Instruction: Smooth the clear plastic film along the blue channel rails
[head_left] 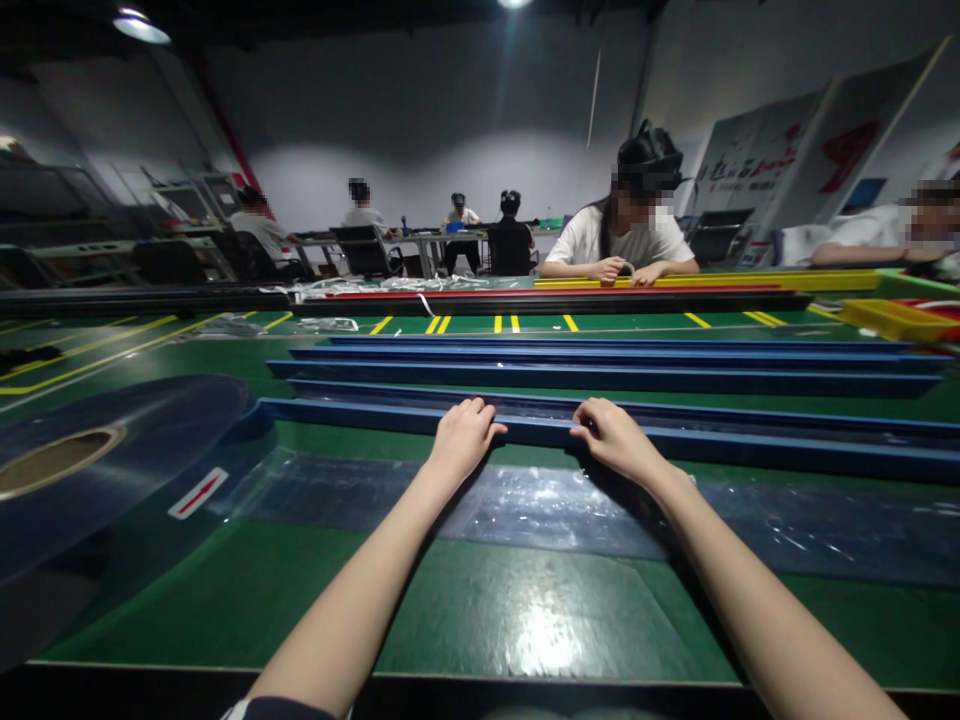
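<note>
Blue plastic is what I am gripping: the nearest long blue strip point(750, 447), a narrow rail running across the green table point(480, 610) in front of me. My left hand point(461, 437) is curling its fingers over the rail's top edge, and my right hand point(613, 436) is doing the same just beside it, a short gap of rail lying bare between them. Both hands are half closed, fingers hooked over the far side and palms pressing the near face.

Directly under my wrists a sheet of clear film point(525, 505) is lying flat and wrinkled on the table, reaching from left of my left hand to well past my right. Far to the left of my left hand a big roll of film point(112, 470) is resting on its side, its cardboard core showing; a white sticker with a red stripe point(198, 492) is sitting on it, and I cannot make out any words.

Beyond my fingers more blue rails point(615, 365) are lying parallel, then yellow floor-style markings point(442, 324), then red and yellow strips point(675, 285). A person in a white shirt point(626, 240) is sitting across from my right hand, hands on those strips. Behind that person, boards with red writing point(795, 160) are leaning, too blurred to read.
</note>
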